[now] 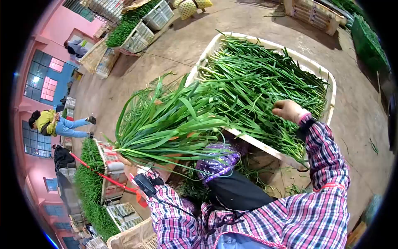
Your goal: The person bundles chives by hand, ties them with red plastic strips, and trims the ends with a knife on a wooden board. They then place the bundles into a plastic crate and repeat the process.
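Observation:
My left hand point(123, 159), mostly hidden by leaves, is closed around the stem end of a large bunch of long-leaved greens point(170, 124) that look like garlic shoots. The leaves fan out to the right, their tips reaching the near left rim of a white plastic crate point(259, 146). More of the same greens point(257, 79) lie heaped in that crate, mostly lengthwise. Over the right part of the heap is my right hand point(288, 110), its fingers curled in a pinch. What they hold, if anything, cannot be made out.
My knee in a purple dotted cover point(219, 162) is against the crate's near side. Loose leaves point(259, 174) litter the floor. Crates of greens point(92, 182) line the left, beside a red strap point(103, 175). A person in a yellow top point(46, 123) stands farther off. A green container point(367, 43) is at upper right.

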`<state>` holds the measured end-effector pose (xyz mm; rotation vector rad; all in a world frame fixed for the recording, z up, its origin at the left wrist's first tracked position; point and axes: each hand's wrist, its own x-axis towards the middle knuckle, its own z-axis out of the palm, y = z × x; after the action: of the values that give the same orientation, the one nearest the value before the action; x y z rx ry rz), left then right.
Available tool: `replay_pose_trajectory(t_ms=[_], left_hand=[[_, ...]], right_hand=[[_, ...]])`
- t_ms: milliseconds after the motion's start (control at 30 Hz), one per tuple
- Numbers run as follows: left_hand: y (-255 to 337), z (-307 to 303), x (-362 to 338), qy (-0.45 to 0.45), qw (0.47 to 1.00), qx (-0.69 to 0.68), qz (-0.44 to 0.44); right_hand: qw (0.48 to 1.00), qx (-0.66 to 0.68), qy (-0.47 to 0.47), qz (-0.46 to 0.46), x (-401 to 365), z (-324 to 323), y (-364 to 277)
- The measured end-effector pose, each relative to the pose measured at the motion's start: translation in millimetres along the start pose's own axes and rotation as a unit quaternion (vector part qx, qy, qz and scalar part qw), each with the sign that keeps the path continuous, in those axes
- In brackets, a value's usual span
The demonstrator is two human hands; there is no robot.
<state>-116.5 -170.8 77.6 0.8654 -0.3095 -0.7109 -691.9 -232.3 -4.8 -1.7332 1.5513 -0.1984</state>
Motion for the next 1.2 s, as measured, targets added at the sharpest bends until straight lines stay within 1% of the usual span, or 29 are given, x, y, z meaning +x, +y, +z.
replay_pose_trajectory(t_ms=[33,67,133,200,267,300,333,367,400,433,467,500,533,600,667,700,733,767,800,833,867,900,933,1000,1033,1067,1133,1167,1200], left_hand=[[3.9,-4.1,-2.5,0.004,1.000,-0.006,0.009],[3.0,-5.4,-1.2,0.008,1.000,-0.011,0.015],[2.8,-3.9,1.6,0.008,0.999,-0.024,0.025],[-2.1,-0.2,0.6,-0.002,0.999,-0.036,0.030],[0.2,21.7,-11.9,-0.020,0.998,-0.051,0.031],[-1.9,41.8,-28.1,-0.048,0.994,-0.093,0.023],[-1.6,59.9,-36.9,-0.061,0.992,-0.102,0.030],[-4.7,64.7,-33.2,-0.069,0.991,-0.108,0.042],[-7.6,67.7,-30.0,-0.076,0.989,-0.115,0.055],[-3.6,86.1,-47.2,-0.067,0.990,-0.115,0.054],[3.2,108.5,-70.7,-0.058,0.990,-0.116,0.053],[9.1,124.0,-86.6,-0.101,0.984,-0.136,0.054],[9.4,126.1,-85.0,-0.110,0.982,-0.139,0.059],[16.3,131.6,-97.8,-0.102,0.982,-0.146,0.057],[31.7,142.2,-121.6,-0.142,0.979,-0.145,0.029],[36.0,138.2,-128.6,-0.143,0.979,-0.142,0.024],[40.1,133.1,-136.0,-0.143,0.980,-0.138,0.019],[46.5,132.9,-148.1,-0.137,0.986,-0.091,0.040],[47.8,125.8,-150.7,-0.124,0.987,-0.099,0.019],[45.5,105.5,-146.1,-0.160,0.981,-0.092,0.056],[44.2,86.0,-143.8,-0.195,0.973,-0.085,0.092],[54.3,91.0,-166.5,-0.166,0.980,-0.054,0.093],[57.5,80.0,-168.6,-0.180,0.975,-0.130,0.014],[65.2,73.4,-195.7,-0.207,0.964,-0.166,0.004],[55.4,43.1,-184.4,-0.203,0.958,-0.200,-0.030],[64.6,58.0,-208.0,-0.197,0.966,-0.165,0.006],[74.1,55.7,-230.6,-0.250,0.958,-0.139,0.000],[75.1,38.5,-233.5,-0.260,0.953,-0.145,-0.059],[71.6,27.5,-233.2,-0.229,0.962,-0.147,-0.022]], right_hand=[[0.998,-0.057,0.032,0.018,-18.9,-10.7,-13.2],[0.981,-0.160,0.110,-0.017,-30.0,-10.1,-14.0],[0.914,-0.239,0.293,-0.146,-55.3,-8.4,-25.1],[0.904,-0.204,0.325,-0.188,-80.3,-4.5,-55.0],[0.942,-0.028,0.234,-0.239,-102.9,14.2,-82.1],[0.962,0.103,0.101,-0.231,-111.4,26.9,-95.5],[0.961,0.185,-0.083,-0.188,-127.7,25.8,-126.0],[0.936,0.234,-0.136,-0.226,-132.0,45.3,-142.1],[0.891,0.329,-0.180,-0.254,-132.7,72.2,-153.9],[0.849,0.382,-0.280,-0.236,-129.2,90.3,-172.3],[0.805,0.444,-0.275,-0.282,-126.6,104.6,-192.8],[0.778,0.492,-0.224,-0.320,-116.9,128.9,-208.4],[0.680,0.612,-0.267,-0.303,-118.9,130.9,-234.8],[0.585,0.681,-0.361,-0.253,-91.8,168.4,-256.7],[0.498,0.773,-0.305,-0.247,-105.3,134.6,-303.6],[0.440,0.777,-0.389,-0.225,-97.6,131.0,-307.2],[0.460,0.823,-0.275,-0.189,-92.8,133.0,-317.7],[0.429,0.837,-0.273,-0.202,-87.6,130.5,-320.7],[0.396,0.851,-0.271,-0.212,-81.3,130.4,-321.9],[0.341,0.885,-0.249,-0.196,-77.8,132.0,-324.7],[0.317,0.902,-0.229,-0.182,-69.1,136.7,-320.4],[0.309,0.919,-0.180,-0.167,-60.0,139.2,-318.5],[0.301,0.932,-0.130,-0.152,-50.7,142.2,-315.7],[0.266,0.909,-0.202,-0.250,-40.7,152.9,-309.0],[0.233,0.946,-0.165,-0.156,-39.3,152.3,-310.7],[0.281,0.937,-0.144,-0.152,-34.7,156.3,-310.3],[0.348,0.920,-0.103,-0.150,-52.7,152.7,-317.9],[0.384,0.903,-0.088,-0.170,-57.6,158.2,-315.1],[0.355,0.915,-0.149,-0.123,-52.5,161.1,-311.9]])
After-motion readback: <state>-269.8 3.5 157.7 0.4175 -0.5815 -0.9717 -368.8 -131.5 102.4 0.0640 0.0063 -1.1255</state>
